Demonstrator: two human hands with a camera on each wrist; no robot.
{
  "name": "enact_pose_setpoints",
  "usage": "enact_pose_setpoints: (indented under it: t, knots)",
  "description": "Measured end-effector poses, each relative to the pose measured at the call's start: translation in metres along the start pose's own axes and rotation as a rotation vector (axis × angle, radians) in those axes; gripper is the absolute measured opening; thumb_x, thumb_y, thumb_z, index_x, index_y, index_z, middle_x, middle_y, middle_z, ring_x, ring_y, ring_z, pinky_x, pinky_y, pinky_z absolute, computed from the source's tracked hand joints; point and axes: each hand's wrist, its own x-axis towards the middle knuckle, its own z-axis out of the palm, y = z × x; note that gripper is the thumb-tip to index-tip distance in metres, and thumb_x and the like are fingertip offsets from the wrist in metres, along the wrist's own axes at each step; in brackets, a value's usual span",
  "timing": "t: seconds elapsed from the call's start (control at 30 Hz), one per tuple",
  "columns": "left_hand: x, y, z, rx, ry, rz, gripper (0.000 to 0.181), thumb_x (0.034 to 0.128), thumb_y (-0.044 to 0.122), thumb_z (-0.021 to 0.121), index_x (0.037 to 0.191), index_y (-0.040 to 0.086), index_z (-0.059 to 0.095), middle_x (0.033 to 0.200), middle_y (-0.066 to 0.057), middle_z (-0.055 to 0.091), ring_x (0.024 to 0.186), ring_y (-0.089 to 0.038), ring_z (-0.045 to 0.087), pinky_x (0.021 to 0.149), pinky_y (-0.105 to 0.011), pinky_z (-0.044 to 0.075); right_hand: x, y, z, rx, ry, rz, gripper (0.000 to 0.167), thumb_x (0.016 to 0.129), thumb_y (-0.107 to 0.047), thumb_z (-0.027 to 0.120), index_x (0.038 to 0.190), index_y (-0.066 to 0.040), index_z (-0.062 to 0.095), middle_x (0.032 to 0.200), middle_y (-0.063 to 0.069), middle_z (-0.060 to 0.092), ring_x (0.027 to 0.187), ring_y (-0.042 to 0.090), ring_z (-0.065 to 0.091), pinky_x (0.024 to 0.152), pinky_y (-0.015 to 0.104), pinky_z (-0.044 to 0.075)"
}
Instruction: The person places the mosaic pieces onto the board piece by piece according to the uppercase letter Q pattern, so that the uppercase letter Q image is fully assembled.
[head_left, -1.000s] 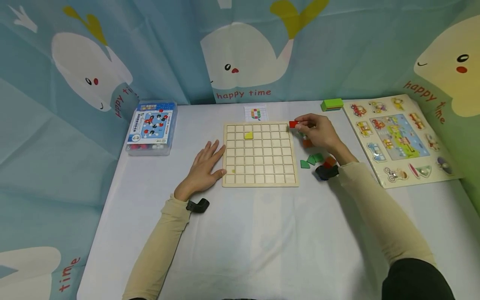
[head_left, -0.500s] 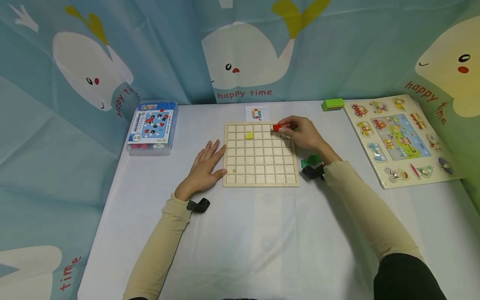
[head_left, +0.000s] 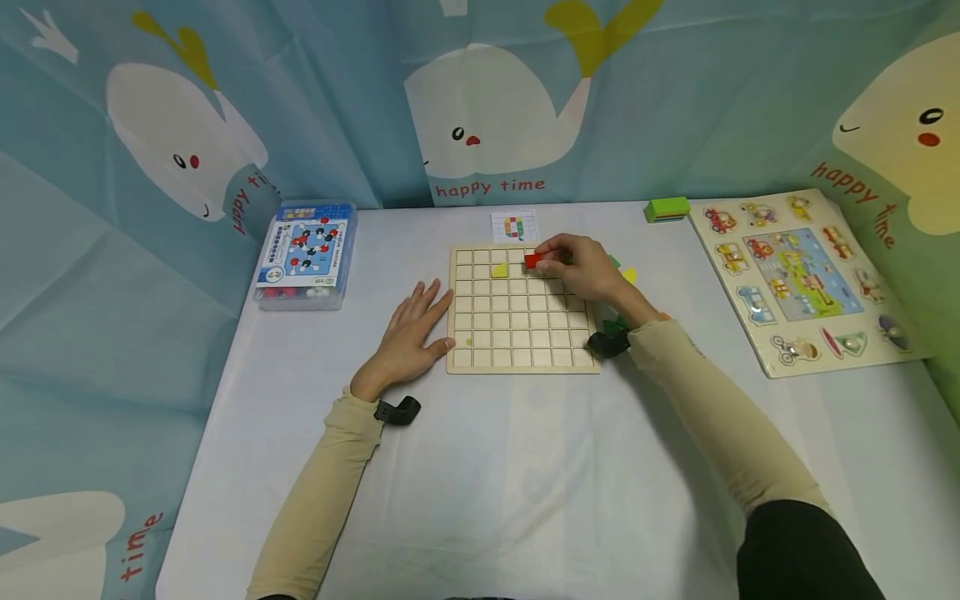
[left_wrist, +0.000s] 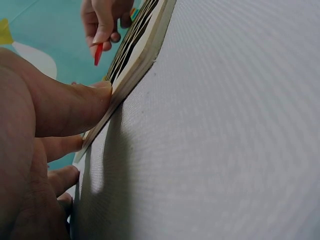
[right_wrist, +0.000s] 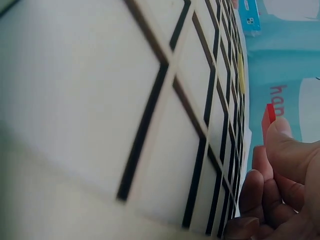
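Note:
A wooden grid board lies on the table with one yellow tile in a cell of its second row. My right hand pinches a red tile between thumb and fingers over the upper part of the board; in the right wrist view the red tile stands clear of the grid. Along the board's left edge rests my left hand, fingers spread and straight. In the left wrist view the thumb touches the wooden rim.
Behind the board lies a small pattern card. Green tiles and a yellow piece lie right of the board, partly hidden by the right arm. A plastic box stands left, a picture puzzle right, a green block stack behind.
My right hand has carried the red tile leftward from beyond the board's upper right corner to above its upper rows. The left hand has stayed at the left edge.

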Motion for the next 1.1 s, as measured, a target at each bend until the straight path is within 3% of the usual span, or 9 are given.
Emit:
enact_pose_setpoints:
  t: [0.3, 0.73, 1.1]
  knots:
    - [0.000, 0.000, 0.000, -0.011, 0.003, 0.004, 0.079, 0.1038, 0.031, 0.065, 0.168, 0.006, 0.028, 0.179, -0.017, 0.013, 0.167, -0.038, 0.000, 0.133, -0.059, 0.002, 0.006, -0.007, 0.012, -0.043, -0.041, -0.023, 0.027, 0.105, -0.016, 0.069, 0.126, 0.001, 0.069, 0.110, 0.018, 0.070, 0.094, 0.027, 0.064, 0.086, 0.035, 0.049]
    - [0.001, -0.002, 0.002, -0.008, -0.001, -0.001, 0.078, 0.1044, 0.031, 0.065, 0.169, 0.007, 0.027, 0.179, -0.016, 0.011, 0.167, -0.036, -0.001, 0.134, -0.059, 0.001, 0.011, -0.011, 0.017, -0.116, -0.040, -0.034, 0.024, 0.100, -0.016, 0.075, 0.117, 0.000, 0.070, 0.100, 0.014, 0.069, 0.088, 0.025, 0.062, 0.082, 0.034, 0.047]
    - [0.000, -0.002, 0.001, -0.015, -0.006, -0.005, 0.079, 0.1039, 0.030, 0.065, 0.169, 0.007, 0.026, 0.179, -0.016, 0.011, 0.167, -0.036, -0.001, 0.134, -0.058, 0.001, 0.012, -0.011, 0.014, -0.081, -0.065, -0.012, 0.024, 0.099, -0.015, 0.076, 0.119, -0.002, 0.070, 0.101, 0.013, 0.067, 0.089, 0.026, 0.061, 0.084, 0.035, 0.047]
